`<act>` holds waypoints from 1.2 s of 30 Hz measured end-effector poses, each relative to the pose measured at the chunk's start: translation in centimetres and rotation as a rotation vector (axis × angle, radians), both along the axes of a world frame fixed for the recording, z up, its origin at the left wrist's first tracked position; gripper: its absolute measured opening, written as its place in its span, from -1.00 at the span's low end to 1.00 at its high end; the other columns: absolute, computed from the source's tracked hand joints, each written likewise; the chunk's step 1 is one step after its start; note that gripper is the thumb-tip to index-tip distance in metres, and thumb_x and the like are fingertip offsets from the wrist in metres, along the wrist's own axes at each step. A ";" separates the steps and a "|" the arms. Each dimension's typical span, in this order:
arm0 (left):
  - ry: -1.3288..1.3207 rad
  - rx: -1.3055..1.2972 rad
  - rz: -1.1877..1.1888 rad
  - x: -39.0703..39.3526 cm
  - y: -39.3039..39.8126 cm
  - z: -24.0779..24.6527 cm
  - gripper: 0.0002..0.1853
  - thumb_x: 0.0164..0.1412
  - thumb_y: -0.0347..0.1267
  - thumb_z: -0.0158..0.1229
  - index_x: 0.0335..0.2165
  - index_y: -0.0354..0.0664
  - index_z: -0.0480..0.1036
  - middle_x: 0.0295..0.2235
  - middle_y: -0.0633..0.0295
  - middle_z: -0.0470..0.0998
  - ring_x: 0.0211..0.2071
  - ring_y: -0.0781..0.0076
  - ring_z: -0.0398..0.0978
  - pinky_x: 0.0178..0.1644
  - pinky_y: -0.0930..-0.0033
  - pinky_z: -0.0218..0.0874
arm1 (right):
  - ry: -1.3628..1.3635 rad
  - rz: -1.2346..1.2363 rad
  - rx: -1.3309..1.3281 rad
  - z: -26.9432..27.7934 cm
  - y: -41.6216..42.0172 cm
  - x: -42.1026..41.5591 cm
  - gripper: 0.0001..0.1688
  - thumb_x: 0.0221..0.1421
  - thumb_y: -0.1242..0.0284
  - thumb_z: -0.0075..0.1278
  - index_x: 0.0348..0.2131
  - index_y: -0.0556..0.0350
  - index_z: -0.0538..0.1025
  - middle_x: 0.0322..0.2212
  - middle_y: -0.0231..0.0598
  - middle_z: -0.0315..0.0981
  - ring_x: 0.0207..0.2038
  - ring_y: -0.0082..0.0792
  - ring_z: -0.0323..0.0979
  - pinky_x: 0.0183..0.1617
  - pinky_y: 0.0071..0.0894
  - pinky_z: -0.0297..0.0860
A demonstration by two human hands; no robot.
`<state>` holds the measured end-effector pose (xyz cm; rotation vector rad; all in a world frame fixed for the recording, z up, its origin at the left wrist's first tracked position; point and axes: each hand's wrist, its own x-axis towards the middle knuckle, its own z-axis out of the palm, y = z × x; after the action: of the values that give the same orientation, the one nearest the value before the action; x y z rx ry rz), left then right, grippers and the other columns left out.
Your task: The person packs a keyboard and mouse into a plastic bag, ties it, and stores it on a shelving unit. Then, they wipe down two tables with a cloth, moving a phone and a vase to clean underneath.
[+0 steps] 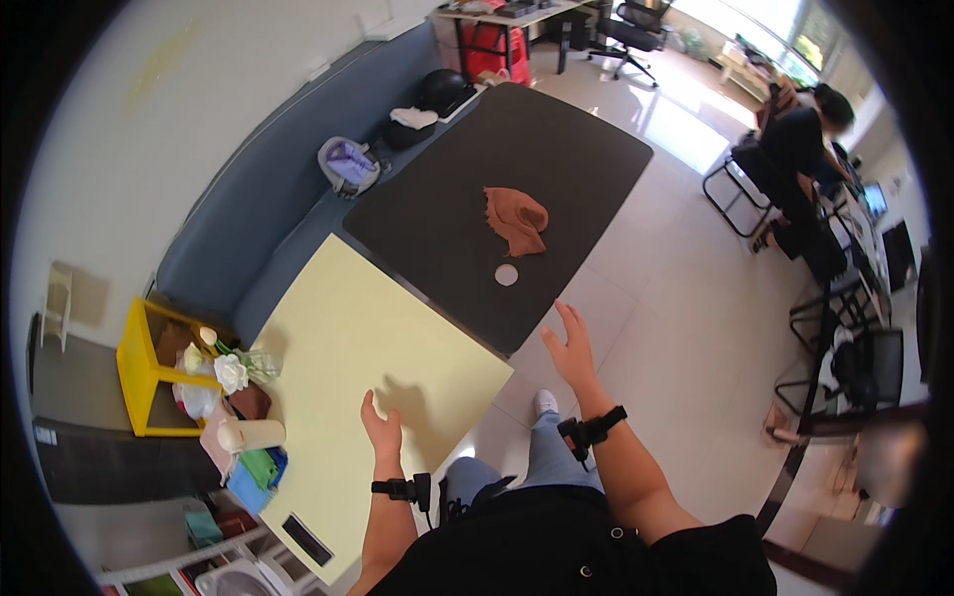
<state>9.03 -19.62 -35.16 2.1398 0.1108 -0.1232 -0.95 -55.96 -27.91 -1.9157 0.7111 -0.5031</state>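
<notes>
My left hand (382, 425) hovers over the pale yellow tabletop (358, 328), fingers apart and holding nothing; its shadow falls beside it. Past the front corner of the dark table (447, 201), my right hand (570, 344) is raised over the tiled floor, spread and holding nothing. A crumpled brown cloth (516, 220) with a frayed edge lies on the dark table, beyond my right hand. Near it sits a small white round disc (506, 275). Each of my wrists wears a black strap with a small device.
Along the yellow table's left side are white flowers in a glass vase (262, 365), a cream bottle (252, 435), folded cloths (253, 477) and a yellow frame (141, 380). A blue bench (298, 134) holds a grey bag (349, 167). At right, a person (797, 149) bends near chairs and desks.
</notes>
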 end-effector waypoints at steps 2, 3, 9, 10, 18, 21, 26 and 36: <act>0.011 0.038 0.038 -0.7 -1.4 0.4 -0.31 0.01 -0.49 0.13 0.14 -0.36 0.13 0.14 -0.10 0.17 0.19 0.01 0.09 0.28 0.14 -0.09 | 0.022 0.071 -0.014 0.5 -2.8 2.7 -0.33 0.05 0.27 0.06 0.13 0.09 0.30 0.16 0.15 0.08 0.22 0.04 0.08 0.23 -0.19 0.11; 0.011 0.050 0.054 -0.7 -2.1 0.6 -0.31 0.02 -0.49 0.13 0.14 -0.36 0.13 0.14 -0.10 0.17 0.20 0.01 0.09 0.28 0.14 -0.09 | 0.034 0.101 -0.031 0.4 -4.1 4.0 -0.34 0.04 0.28 0.07 0.12 0.07 0.31 0.15 0.15 0.09 0.21 0.05 0.09 0.23 -0.19 0.11; -0.027 0.081 0.223 0.0 -3.3 0.1 -0.32 0.02 -0.49 0.12 0.14 -0.35 0.14 0.15 -0.07 0.17 0.20 0.04 0.09 0.29 0.14 -0.10 | 0.077 0.341 -0.199 -0.9 -11.2 12.5 -0.31 -0.05 0.27 0.14 0.10 -0.03 0.35 0.16 0.18 0.07 0.18 0.15 0.12 0.22 -0.12 0.14; -0.016 0.077 0.251 0.4 -4.1 0.6 -0.33 0.04 -0.49 0.12 0.14 -0.35 0.14 0.15 -0.07 0.17 0.20 0.05 0.09 0.29 0.14 -0.11 | 0.095 0.377 -0.234 -1.3 -12.4 13.9 -0.30 -0.06 0.26 0.14 0.10 -0.04 0.35 0.17 0.19 0.06 0.19 0.16 0.10 0.23 -0.11 0.14; -0.064 0.150 0.347 3.8 -10.9 1.8 -0.36 0.05 -0.50 0.09 0.13 -0.34 0.14 0.14 -0.06 0.18 0.19 0.05 0.10 0.28 0.15 -0.09 | 0.363 0.497 -0.384 -4.3 -17.6 25.9 -0.21 -0.09 0.19 0.13 0.16 -0.26 0.26 0.24 0.21 -0.19 0.28 0.22 -0.16 0.20 0.20 0.08; -0.044 0.167 0.376 6.2 -16.7 0.2 -0.36 0.04 -0.50 0.11 0.12 -0.34 0.16 0.13 -0.07 0.19 0.18 0.03 0.11 0.26 0.14 -0.06 | 0.363 0.671 -0.555 -7.2 -14.4 29.0 -0.22 -0.08 0.22 0.12 0.15 -0.26 0.23 0.20 0.13 -0.09 0.27 0.20 -0.15 0.16 0.36 0.04; 0.010 0.291 0.202 10.4 -28.7 1.2 -0.27 -0.04 -0.47 0.23 0.14 -0.23 0.17 0.18 -0.18 0.10 0.21 -0.13 0.05 0.25 0.09 -0.05 | 0.082 1.313 -0.558 -8.6 -15.3 31.7 -0.44 0.05 0.39 -0.02 0.09 -0.27 0.33 0.25 -0.06 -0.08 0.32 -0.05 -0.17 0.30 0.25 -0.18; 0.359 0.613 0.089 13.8 -37.8 0.2 0.23 -0.29 -0.15 0.49 0.25 -0.24 -0.10 0.25 -0.32 -0.22 0.25 -0.37 -0.20 0.26 -0.08 -0.09 | 0.497 0.022 -0.790 -11.4 -44.2 46.6 -0.36 0.12 0.28 -0.08 0.19 -0.20 0.21 0.22 -0.07 -0.03 0.26 -0.03 -0.05 0.16 0.24 0.08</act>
<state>22.79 -57.46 -34.94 2.6946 0.5074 -0.4717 45.64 -100.21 -39.31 -2.8455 0.8805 -0.3073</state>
